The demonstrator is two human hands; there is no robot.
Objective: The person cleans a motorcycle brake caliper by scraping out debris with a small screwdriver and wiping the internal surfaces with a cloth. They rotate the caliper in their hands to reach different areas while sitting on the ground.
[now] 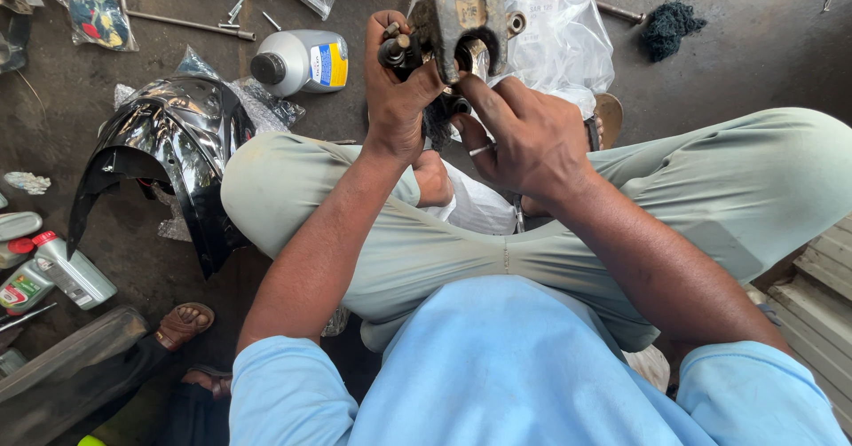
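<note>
I am squatting on a concrete floor and hold a grimy metal brake caliper (461, 22) up in front of my knees. My left hand (397, 86) grips its left side, where dark bolts stick out. My right hand (524, 135), with a ring on one finger, holds the caliper from below, and its fingers reach up into the round bore. A dark rag or brush shows just under the caliper between my hands.
A black glossy fender (173, 149) lies on the floor to my left. A grey oil bottle (302, 60) lies beyond it, and a clear plastic bag (550, 38) sits behind the caliper. More bottles (53, 273) and another person's sandalled foot (185, 322) are at lower left.
</note>
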